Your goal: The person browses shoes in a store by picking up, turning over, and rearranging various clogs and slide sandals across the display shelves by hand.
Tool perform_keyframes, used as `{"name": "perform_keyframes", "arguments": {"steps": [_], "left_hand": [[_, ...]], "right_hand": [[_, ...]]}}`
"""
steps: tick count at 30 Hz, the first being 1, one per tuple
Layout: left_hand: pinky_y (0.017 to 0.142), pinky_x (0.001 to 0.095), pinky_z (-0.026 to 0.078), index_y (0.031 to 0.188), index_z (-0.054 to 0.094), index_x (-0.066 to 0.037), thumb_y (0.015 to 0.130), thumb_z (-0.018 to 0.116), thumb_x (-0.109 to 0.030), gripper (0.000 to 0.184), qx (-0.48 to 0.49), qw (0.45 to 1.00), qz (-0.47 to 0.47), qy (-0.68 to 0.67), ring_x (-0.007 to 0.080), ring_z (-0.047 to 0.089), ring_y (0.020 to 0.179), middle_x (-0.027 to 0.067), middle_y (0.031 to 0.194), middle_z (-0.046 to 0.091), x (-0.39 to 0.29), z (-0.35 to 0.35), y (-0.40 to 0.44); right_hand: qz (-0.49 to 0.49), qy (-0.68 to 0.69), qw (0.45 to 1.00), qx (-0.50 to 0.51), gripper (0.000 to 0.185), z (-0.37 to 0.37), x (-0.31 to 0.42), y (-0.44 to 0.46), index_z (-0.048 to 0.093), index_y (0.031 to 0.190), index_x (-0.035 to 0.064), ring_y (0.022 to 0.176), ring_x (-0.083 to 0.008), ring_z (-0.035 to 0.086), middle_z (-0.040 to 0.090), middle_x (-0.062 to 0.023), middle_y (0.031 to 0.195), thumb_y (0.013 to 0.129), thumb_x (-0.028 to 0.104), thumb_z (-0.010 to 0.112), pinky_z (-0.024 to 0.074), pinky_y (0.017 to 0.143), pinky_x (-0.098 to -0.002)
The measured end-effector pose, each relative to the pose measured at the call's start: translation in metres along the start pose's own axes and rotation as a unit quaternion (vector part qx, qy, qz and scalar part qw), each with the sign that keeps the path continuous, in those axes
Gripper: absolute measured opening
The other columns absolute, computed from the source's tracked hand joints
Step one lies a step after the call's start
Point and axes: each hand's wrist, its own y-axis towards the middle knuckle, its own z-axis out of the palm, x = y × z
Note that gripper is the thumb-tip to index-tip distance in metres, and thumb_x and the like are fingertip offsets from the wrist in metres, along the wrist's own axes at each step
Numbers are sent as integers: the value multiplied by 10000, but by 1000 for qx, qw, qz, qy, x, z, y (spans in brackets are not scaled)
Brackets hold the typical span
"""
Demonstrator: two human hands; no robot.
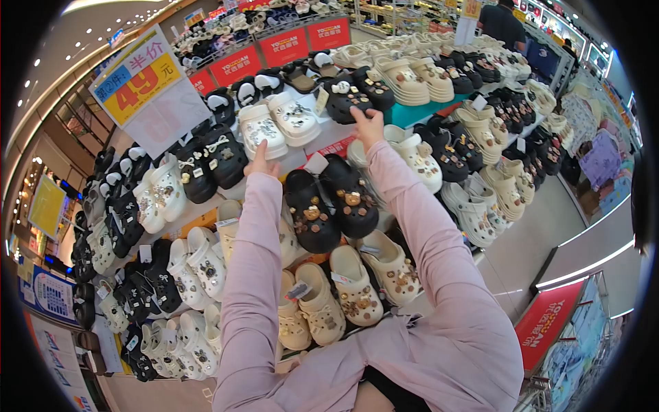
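My right hand [369, 127] reaches up the display, thumb and fingers closed at the toe of a black clog [345, 103] trimmed with charms. My left hand [262, 163] is just below the toe of a white clog [263, 132] with silvery charms; one finger points up and nothing shows in its grasp. Beside that shoe stands its white mate [294, 118]. Between my forearms lies a pair of black clogs [312, 209] with gold and brown charms and a white tag. Cream clogs [355, 285] sit lower down, nearer my body.
Rows of white, black and beige clogs fill the tiered stand on both sides. A price sign [141, 89] rises at the left. Red sign boards [285, 47] run along the back. A person [502, 24] in dark clothing stands at the far right; a red-signed rack [549, 323] is at lower right.
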Motion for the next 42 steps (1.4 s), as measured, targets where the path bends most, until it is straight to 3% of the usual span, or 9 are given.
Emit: {"name": "perform_keyframes", "arguments": {"steps": [4, 10, 17, 22, 26, 30, 34, 40, 42], "left_hand": [[915, 463, 446, 1328, 274, -24, 658, 828, -181, 883, 13, 999, 2, -40, 366, 421, 1138, 195, 1310, 331, 23, 37, -23], [1005, 485, 391, 1364, 285, -93, 712, 796, -144, 830, 75, 990, -116, -43, 391, 351, 1240, 178, 1382, 254, 83, 95, -45], [1008, 443, 399, 1370, 247, -61, 703, 805, -133, 873, 36, 984, -147, -89, 386, 352, 1246, 183, 1384, 270, 143, 149, -24], [1019, 458, 384, 1397, 216, -114, 687, 820, -178, 934, 14, 988, -131, -83, 395, 352, 1244, 194, 1344, 293, 162, 173, -9], [1037, 528, 330, 1313, 294, -2, 660, 838, -260, 888, -5, 986, -122, -118, 423, 348, 1243, 217, 1318, 360, 169, 193, -2], [1022, 535, 339, 1224, 427, -34, 666, 829, -304, 739, 61, 981, -110, -147, 366, 455, 1177, 169, 1219, 490, 171, 186, 33], [786, 474, 529, 1129, 472, 9, 687, 780, -257, 601, -72, 995, -3, -70, 355, 598, 916, 196, 997, 586, 158, 181, 26], [831, 514, 525, 1189, 409, 29, 702, 773, -246, 667, -58, 990, 35, -121, 375, 530, 1050, 230, 1168, 481, 160, 169, 24], [946, 539, 408, 1266, 413, -57, 684, 800, -346, 755, -26, 992, 4, -125, 350, 464, 1115, 175, 1175, 427, 160, 163, 34]], "right_hand": [[13, -5, 999, -50, 816, -56, 19, 48, 279, 1297, 41, 992, -346, 528, 425, -224, 1201, 704, 275, 790, 520, 695, -436], [130, 93, 987, -25, 882, -87, 22, 112, 247, 1343, 27, 1152, -475, 435, 327, -245, 1354, 690, 235, 802, 485, 839, -536], [204, 140, 968, 42, 980, -78, 1, 139, 207, 1335, 6, 1135, -461, 431, 342, -231, 1325, 631, 255, 841, 428, 889, -594], [123, 109, 981, 105, 977, -78, 2, 142, 146, 1398, 256, 942, -422, 552, 348, -214, 1316, 678, 273, 807, 468, 735, -576], [120, 77, 983, 119, 903, -75, 0, 150, 250, 1410, 222, 819, -331, 615, 488, -147, 1223, 694, 287, 797, 522, 534, -461], [80, 108, 981, 138, 845, -65, -8, 157, 282, 1366, 182, 879, -326, 612, 489, -142, 1222, 683, 131, 776, 559, 600, -491], [52, 139, 972, 182, 857, -47, -24, 146, 250, 1372, 162, 960, -318, 576, 469, -144, 1236, 695, 89, 769, 546, 632, -496], [131, 164, 951, 225, 886, -56, 0, 122, 205, 1407, 153, 1063, -352, 525, 384, -161, 1317, 720, 88, 760, 521, 734, -540], [168, 151, 941, 252, 936, -62, -2, 131, 174, 1419, 159, 1072, -364, 516, 348, -192, 1334, 710, 156, 785, 503, 776, -547]]}}
